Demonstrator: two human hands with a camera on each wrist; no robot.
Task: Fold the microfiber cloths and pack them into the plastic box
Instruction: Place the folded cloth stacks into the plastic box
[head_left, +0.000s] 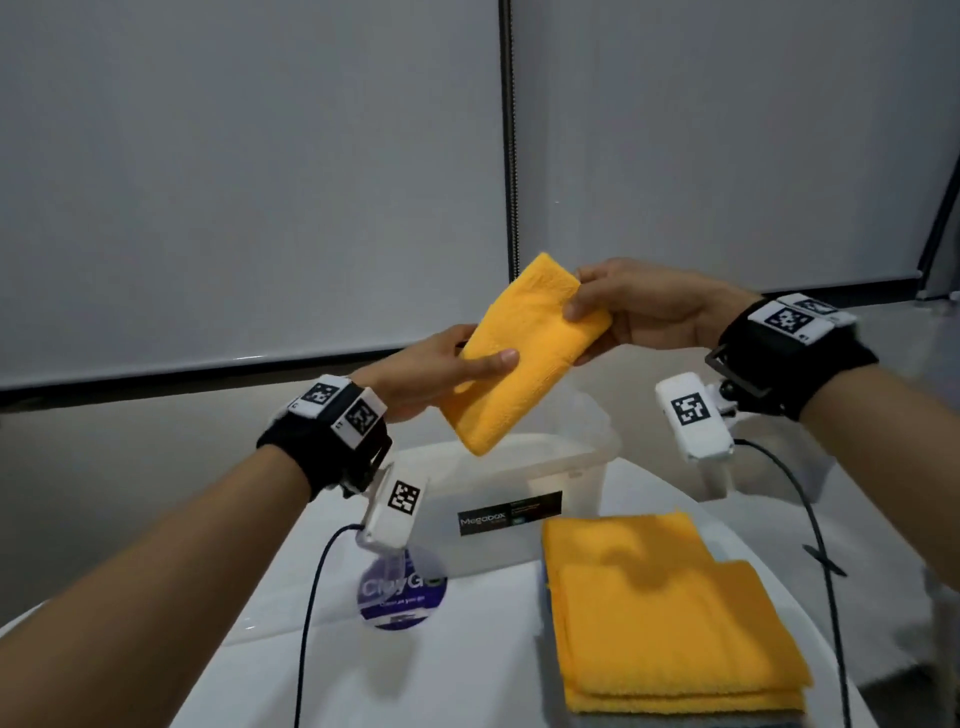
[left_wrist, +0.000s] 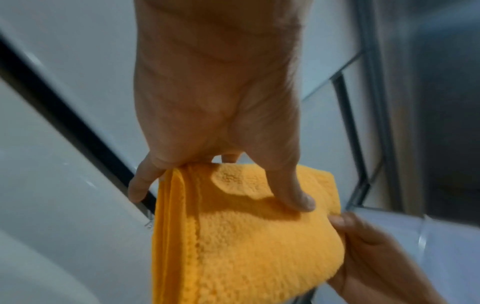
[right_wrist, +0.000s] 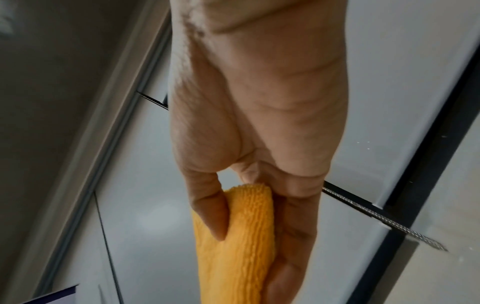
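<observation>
**A:** How far along were you at that point?

**B:** One orange cloth (head_left: 524, 358) was folded down to a thick narrow pad, and I held it in the air over the plastic box (head_left: 582, 467). My left hand (head_left: 441, 371) pinched its lower left side, thumb on the front face and fingers behind. My right hand (head_left: 639, 312) gripped the upper right corner the same way, thumb on top and fingers curled under. So both hands were closed on that one cloth.

**A:** Anything in the box already?

**B:** I couldn't tell. The box walls were cloudy and the cloth hid most of the opening. Judging from the table, most of the job was left: a stack of flat cloths (head_left: 670, 613) lay just in front of the box, orange ones on top and something grey or blue showing at the stack's edges.

**A:** And the room to move?

**B:** Plenty above the box; nothing stood between the cloth and the opening. The near rim of the box sat below the cloth's lowest corner, so I judged a straight drop would clear it, though the pad hung slanted and would need levelling. To the left a round purple-labelled lid (head_left: 402, 592) lay on the white table (head_left: 249, 649), and the wrist-camera cables (head_left: 810, 519) trailed down either side of the box, the right one close to the stack.
</observation>
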